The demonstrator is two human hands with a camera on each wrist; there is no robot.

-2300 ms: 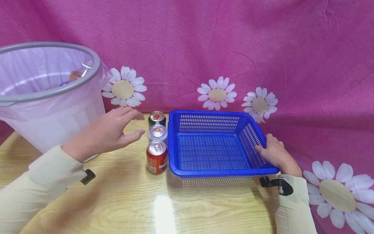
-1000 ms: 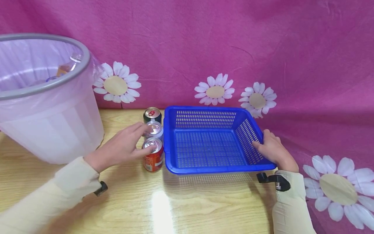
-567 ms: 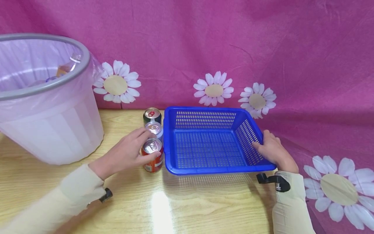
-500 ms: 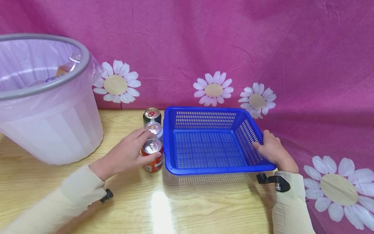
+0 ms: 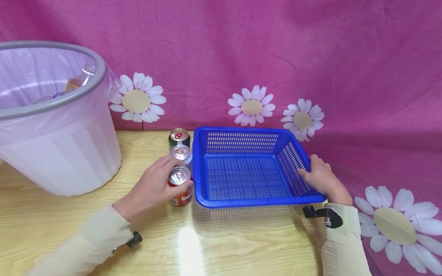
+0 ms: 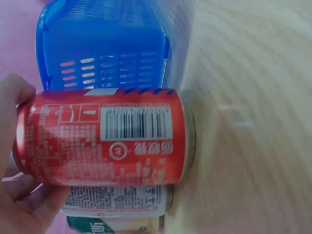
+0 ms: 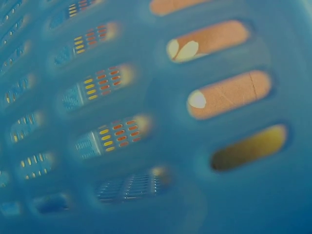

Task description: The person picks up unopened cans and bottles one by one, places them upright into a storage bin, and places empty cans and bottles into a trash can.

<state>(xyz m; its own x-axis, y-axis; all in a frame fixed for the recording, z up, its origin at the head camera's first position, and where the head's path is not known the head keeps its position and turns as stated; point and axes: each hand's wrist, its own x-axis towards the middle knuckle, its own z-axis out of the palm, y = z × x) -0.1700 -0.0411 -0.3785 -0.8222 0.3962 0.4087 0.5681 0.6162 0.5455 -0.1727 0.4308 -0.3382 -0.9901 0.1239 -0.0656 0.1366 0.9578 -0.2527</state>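
Observation:
Three drink cans stand in a row along the left side of a blue plastic basket (image 5: 246, 201). Nearest is a red can (image 5: 179, 175), then a pale can (image 5: 181, 152), and a dark green can (image 5: 179, 136) at the back. My left hand (image 5: 150, 191) grips the upper part of the red can, thumb on the near side and fingers on the far side. In the left wrist view the red can (image 6: 102, 141) shows its barcode side, upright on the table. My right hand (image 5: 324, 180) holds the basket's right rim. Only the basket's slotted wall (image 7: 185, 146) shows in the right wrist view.
A lined, whitish bin (image 5: 65, 153) with a grey rim stands at the left, with some litter visible inside. Behind the wooden table (image 5: 241, 241) hangs a pink cloth (image 5: 207, 50) with white flowers.
My left hand has moved right and towards me, from beside the cans onto the red one, and its fingers have closed round it. The right hand stays on the basket rim.

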